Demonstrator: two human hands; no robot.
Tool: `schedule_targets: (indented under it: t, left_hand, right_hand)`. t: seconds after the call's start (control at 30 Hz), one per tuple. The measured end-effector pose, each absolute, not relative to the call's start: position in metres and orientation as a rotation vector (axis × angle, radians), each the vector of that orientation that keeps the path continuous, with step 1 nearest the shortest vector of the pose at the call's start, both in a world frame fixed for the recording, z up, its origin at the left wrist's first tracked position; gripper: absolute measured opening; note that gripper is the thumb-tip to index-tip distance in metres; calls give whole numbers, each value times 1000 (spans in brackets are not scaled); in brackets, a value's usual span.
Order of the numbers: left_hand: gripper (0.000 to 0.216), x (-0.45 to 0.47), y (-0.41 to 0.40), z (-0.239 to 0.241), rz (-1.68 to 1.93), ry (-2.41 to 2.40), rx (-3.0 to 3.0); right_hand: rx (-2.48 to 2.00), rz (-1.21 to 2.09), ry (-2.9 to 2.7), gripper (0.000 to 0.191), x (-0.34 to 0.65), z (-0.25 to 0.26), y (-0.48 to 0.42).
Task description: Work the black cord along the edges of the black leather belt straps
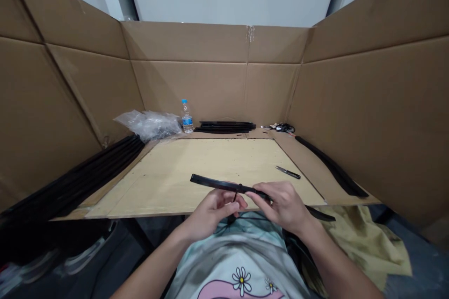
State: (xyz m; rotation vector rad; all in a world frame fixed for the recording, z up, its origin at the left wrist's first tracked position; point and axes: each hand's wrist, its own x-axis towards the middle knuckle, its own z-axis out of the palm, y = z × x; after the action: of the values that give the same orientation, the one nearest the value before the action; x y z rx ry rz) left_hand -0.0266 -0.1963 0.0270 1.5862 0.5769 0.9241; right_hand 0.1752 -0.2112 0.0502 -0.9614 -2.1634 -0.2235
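I hold a long black strip (210, 182) level above the near edge of the light board (196, 163). My right hand (284, 205) is closed around the strip near its middle. My left hand (213, 208) pinches a thin black tie (234, 197) that hangs from the strip where the two hands meet. The strip's right end (321, 215) sticks out past my right wrist.
Small black snips (288, 172) lie on the board to the right. Stacks of black strips lie at the left (87, 173), the back (226, 126) and the right (333, 168). A water bottle (187, 116) and a plastic bag (150, 124) stand at the back. Cardboard walls (368, 103) enclose the area.
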Motion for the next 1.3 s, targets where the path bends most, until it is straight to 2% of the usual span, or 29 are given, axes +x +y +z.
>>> schedule_targets:
  t: [0.23, 0.47, 0.63, 0.77, 1.0, 1.3]
  left_hand:
    - [33, -19, -196, 18, 1204, 922, 1759]
    - [23, -17, -207, 19, 1316, 1111, 2445]
    - [28, -23, -206, 33, 987, 1237, 3009]
    - [21, -28, -202, 51, 745, 1202, 3259]
    - [16, -34, -196, 70, 612, 1108, 3365]
    - [17, -33, -195, 78, 634, 1100, 3290]
  right_hand:
    - [-962, -259, -2102, 26, 171, 46, -211]
    - [-1032, -472, -2200, 32, 168, 43, -199]
    - [-1084, -714, -2372, 33, 168, 53, -188]
    - [-1121, -808, -2553, 26, 166, 64, -187]
    - [-1102, -804, -2690, 19, 164, 68, -192]
    - [-1024, -796, -2653, 26, 164, 67, -194]
